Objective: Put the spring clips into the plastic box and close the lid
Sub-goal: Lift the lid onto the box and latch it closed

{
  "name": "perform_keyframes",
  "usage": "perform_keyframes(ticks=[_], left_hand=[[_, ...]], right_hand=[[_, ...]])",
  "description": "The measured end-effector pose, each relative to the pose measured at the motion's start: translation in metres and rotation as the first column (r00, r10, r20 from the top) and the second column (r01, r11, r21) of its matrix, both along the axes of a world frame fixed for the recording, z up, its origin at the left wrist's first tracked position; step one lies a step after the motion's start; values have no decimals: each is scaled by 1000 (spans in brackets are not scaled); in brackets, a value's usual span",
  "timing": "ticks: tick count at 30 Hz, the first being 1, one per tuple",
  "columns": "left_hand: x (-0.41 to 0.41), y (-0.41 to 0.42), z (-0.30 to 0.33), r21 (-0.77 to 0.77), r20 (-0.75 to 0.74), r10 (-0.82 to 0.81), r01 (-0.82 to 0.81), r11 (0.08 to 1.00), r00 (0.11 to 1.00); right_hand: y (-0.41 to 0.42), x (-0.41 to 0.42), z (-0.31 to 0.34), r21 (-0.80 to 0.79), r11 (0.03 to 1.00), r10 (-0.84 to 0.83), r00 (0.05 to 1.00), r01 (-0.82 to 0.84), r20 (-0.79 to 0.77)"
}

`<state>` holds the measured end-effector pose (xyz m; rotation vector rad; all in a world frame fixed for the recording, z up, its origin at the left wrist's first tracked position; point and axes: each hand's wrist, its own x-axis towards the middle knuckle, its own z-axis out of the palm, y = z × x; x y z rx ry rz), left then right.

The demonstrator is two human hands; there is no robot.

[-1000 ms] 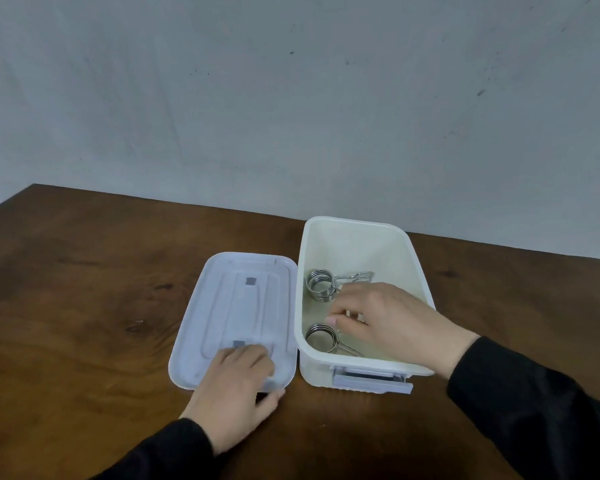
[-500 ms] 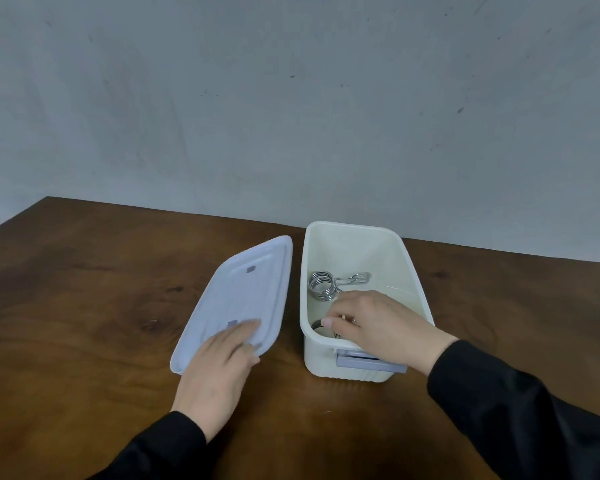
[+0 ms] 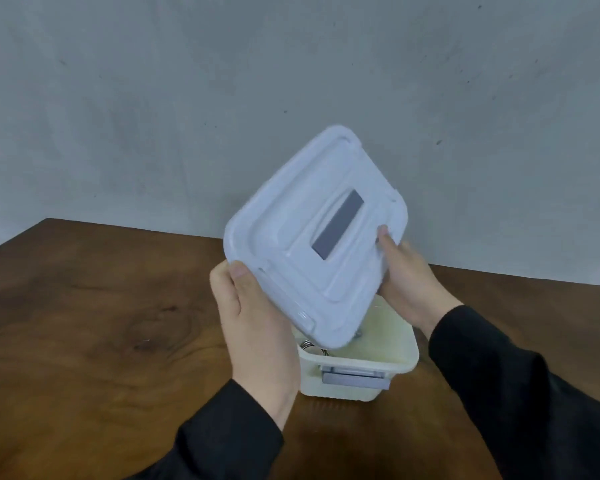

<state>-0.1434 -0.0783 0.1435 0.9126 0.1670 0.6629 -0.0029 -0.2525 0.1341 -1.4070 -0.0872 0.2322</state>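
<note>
The pale lid (image 3: 291, 233) with a grey handle strip hangs tilted in the air above the white plastic box (image 3: 399, 355). My left hand (image 3: 253, 320) grips its near left corner, and my right hand (image 3: 409, 282) holds its right edge. The box stands open on the table with a grey latch on its front wall. A small part of a metal spring clip (image 3: 307, 345) shows inside, under the lid's lower edge. The rest of the box's inside is hidden by the lid.
The brown wooden table (image 3: 101, 323) stretches out to the left and to the right of the box. A grey wall (image 3: 187, 98) rises right behind the table's far edge.
My left hand lifted the lid off the table and turned it over above the box. My right hand came out of the box and took the lid's right edge.
</note>
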Motion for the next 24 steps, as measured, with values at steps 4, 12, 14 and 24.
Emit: perform_keyframes(ticks=[4, 12, 14, 24], left_hand=[[3, -17, -14, -188, -142, -136, 108, 976, 980], [8, -20, -59, 490, -472, 121, 145, 860, 873], [10, -24, -66, 583, -518, 219, 154, 797, 827], [21, -21, -85, 559, -625, 219, 234, 795, 749]], right_hand=[[-25, 25, 14, 85, 983, -164, 986, 163, 0], [-44, 77, -2, -418, 904, -36, 992, 85, 124], [-42, 90, -14, -483, 872, -19, 992, 77, 124], [-45, 120, -52, -774, 618, 2, 983, 142, 182]])
